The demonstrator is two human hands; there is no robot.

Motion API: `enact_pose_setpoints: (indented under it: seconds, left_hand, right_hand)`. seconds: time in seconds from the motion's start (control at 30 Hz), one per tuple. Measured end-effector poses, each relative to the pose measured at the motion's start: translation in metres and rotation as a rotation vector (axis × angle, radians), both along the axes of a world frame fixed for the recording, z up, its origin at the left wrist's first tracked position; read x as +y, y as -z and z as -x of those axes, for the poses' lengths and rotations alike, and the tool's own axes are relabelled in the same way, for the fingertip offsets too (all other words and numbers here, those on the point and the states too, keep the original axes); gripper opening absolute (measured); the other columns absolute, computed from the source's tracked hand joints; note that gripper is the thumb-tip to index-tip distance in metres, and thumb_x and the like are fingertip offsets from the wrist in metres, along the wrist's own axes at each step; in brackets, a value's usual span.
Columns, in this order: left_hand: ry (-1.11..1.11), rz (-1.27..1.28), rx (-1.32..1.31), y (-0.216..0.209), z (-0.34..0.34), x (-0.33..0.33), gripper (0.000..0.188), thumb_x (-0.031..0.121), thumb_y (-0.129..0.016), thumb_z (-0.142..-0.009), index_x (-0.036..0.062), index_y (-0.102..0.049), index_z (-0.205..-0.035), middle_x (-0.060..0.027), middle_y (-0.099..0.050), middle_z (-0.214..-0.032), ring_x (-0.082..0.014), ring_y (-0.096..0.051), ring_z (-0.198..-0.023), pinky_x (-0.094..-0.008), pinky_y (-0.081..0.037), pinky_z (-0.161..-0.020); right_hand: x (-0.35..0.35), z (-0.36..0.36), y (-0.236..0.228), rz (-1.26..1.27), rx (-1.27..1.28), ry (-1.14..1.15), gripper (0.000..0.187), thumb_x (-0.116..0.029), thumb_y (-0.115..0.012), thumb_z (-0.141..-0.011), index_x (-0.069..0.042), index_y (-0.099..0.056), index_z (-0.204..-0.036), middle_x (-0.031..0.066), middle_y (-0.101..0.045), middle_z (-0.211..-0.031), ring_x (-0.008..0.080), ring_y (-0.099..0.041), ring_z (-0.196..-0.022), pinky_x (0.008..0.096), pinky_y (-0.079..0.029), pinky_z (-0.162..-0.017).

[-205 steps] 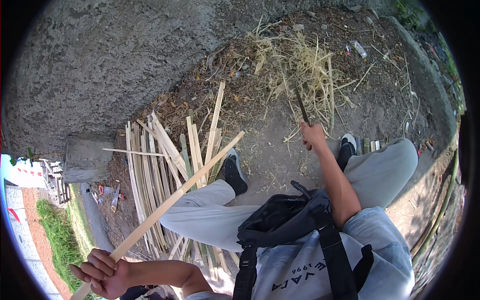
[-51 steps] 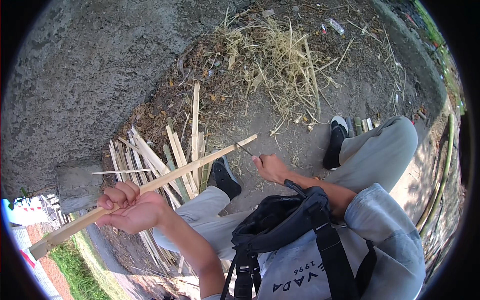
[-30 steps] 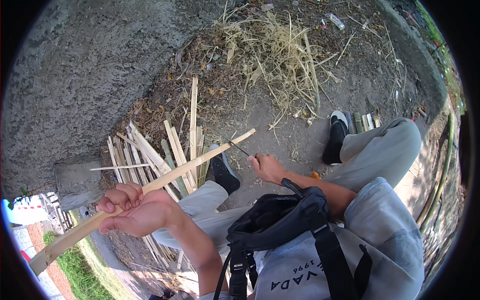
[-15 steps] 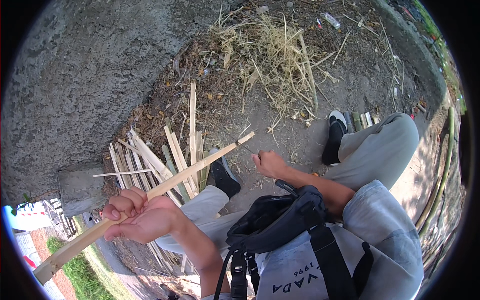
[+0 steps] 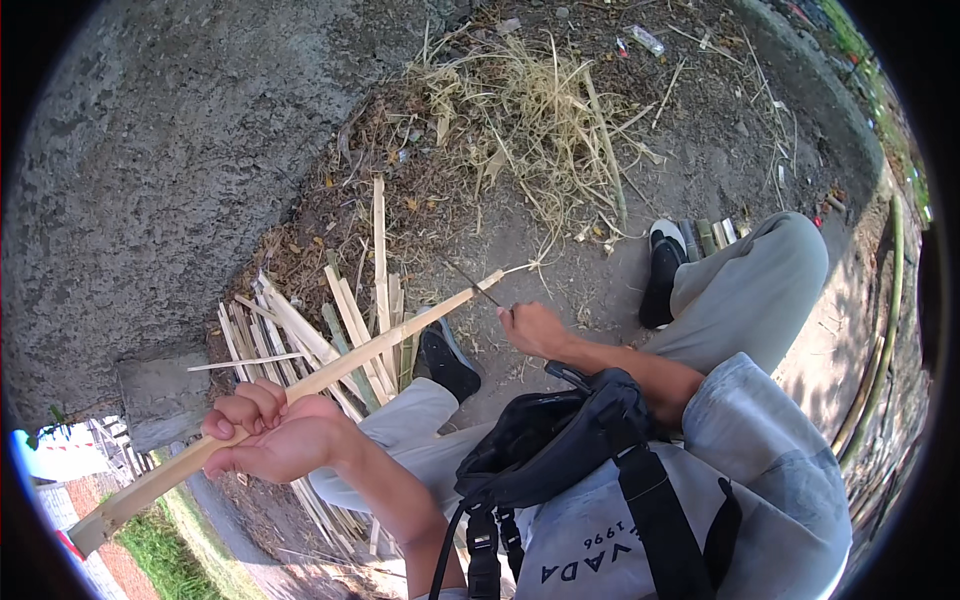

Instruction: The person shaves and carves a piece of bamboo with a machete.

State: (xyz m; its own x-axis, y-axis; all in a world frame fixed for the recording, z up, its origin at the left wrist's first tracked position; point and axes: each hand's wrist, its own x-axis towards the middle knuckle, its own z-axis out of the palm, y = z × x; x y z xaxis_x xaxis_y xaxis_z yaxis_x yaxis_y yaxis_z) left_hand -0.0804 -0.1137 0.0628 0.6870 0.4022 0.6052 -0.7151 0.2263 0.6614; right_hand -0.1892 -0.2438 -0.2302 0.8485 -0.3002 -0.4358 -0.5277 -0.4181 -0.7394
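Note:
A long pale bamboo strip slants across in front of me from the lower left up to the middle. My left hand is wrapped round it toward its near, wider end, palm turned up. In my right hand is a thin dark-bladed knife, its handle hidden by the closed fingers. The blade crosses the strip close to the narrow far end and appears to touch it. A fine pale shaving shows at that tip.
Several split bamboo pieces lie piled left of my left shoe. Beyond are a heap of curly shavings and a rough concrete block. Short bamboo lengths lie by my right shoe. A black bag hangs at my front.
The strip and both hands have shifted slightly left and down in view. The knife blade shows more fully across the strip, and a thin shaving now appears at the tip.

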Motion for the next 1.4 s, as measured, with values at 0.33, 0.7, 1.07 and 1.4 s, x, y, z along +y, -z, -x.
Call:
enact_pose_setpoints:
  seconds: [0.33, 0.7, 1.07, 1.4]
  left_hand:
    - [-0.105, 0.053, 0.066, -0.004, -0.017, 0.004, 0.051, 0.061, -0.040, -0.096, 0.0119, -0.040, -0.082, 0.0038, -0.021, -0.059, -0.0080, -0.017, -0.047, -0.0233, -0.012, -0.043]
    - [0.149, 0.167, 0.188, -0.021, -0.025, 0.020, 0.039, 0.046, -0.042, -0.100, 0.0108, -0.047, -0.085, 0.0012, -0.035, -0.061, -0.0120, -0.032, -0.052, -0.0279, -0.028, -0.051]
    - [0.480, 0.030, -0.013, 0.002, -0.027, 0.042, 0.038, 0.045, -0.045, -0.099, 0.0104, -0.047, -0.083, 0.0021, -0.027, -0.055, -0.0099, -0.023, -0.043, -0.0259, -0.021, -0.041]
    - [0.530, 0.054, -0.076, 0.008, -0.019, 0.033, 0.038, 0.047, -0.040, -0.100, 0.0112, -0.046, -0.089, 0.0030, -0.023, -0.054, -0.0080, -0.015, -0.041, -0.0243, -0.014, -0.039]
  right_hand:
    - [-0.016, 0.023, 0.074, -0.014, 0.175, -0.013, 0.053, -0.043, -0.039, -0.098, 0.004, -0.063, -0.093, 0.0305, -0.064, -0.080, 0.0479, -0.063, -0.081, 0.0534, -0.051, -0.075]
    - [0.010, 0.009, -0.026, -0.076, -0.184, -0.088, 0.048, -0.042, -0.044, -0.097, 0.002, -0.063, -0.092, 0.0248, -0.063, -0.068, 0.0452, -0.063, -0.069, 0.0513, -0.050, -0.068]
    - [0.013, 0.006, -0.073, -0.186, -0.326, -0.109, 0.044, -0.039, -0.045, -0.097, -0.001, -0.065, -0.089, 0.0226, -0.058, -0.059, 0.0446, -0.059, -0.059, 0.0510, -0.047, -0.061]
    - [0.010, 0.017, -0.108, -0.007, -0.391, -0.115, 0.049, -0.043, -0.044, -0.097, 0.001, -0.061, -0.085, 0.0246, -0.060, -0.058, 0.0466, -0.061, -0.060, 0.0536, -0.050, -0.064]
